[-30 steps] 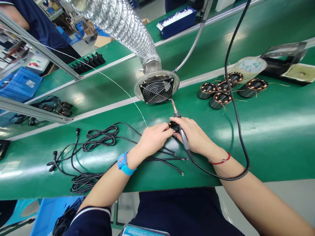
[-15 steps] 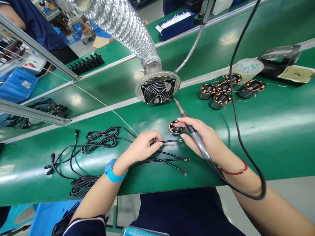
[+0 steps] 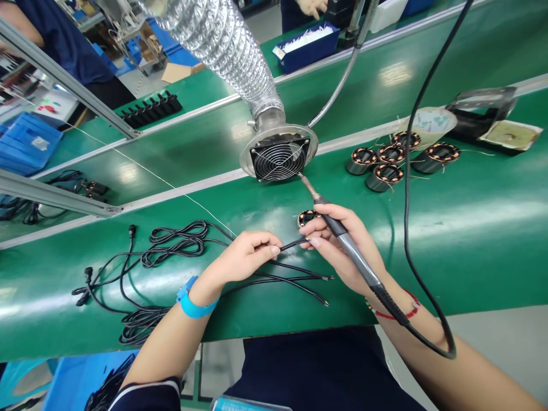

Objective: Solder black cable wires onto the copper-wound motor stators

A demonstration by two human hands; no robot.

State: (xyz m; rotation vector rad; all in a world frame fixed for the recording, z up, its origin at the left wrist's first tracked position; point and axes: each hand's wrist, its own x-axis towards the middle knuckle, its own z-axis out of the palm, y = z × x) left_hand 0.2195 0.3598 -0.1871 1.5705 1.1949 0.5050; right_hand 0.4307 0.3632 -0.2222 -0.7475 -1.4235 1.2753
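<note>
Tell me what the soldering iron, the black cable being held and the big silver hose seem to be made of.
Soldering iron: dull, brownish bare metal towards the tip; the black-and-grey handle is probably plastic or rubber, given its smooth sheen.
Black cable: likely a rubber or plastic sheath, smooth and flexible.
Silver hose: apparently thin metal foil, shiny and crinkled into ridges.

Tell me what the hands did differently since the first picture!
The left hand let go of the copper-wound ring, slid leftward and took a black cable. The right hand moved its fingers from the ring to the cable's end, still gripping the soldering iron. The fan stayed put.
</note>
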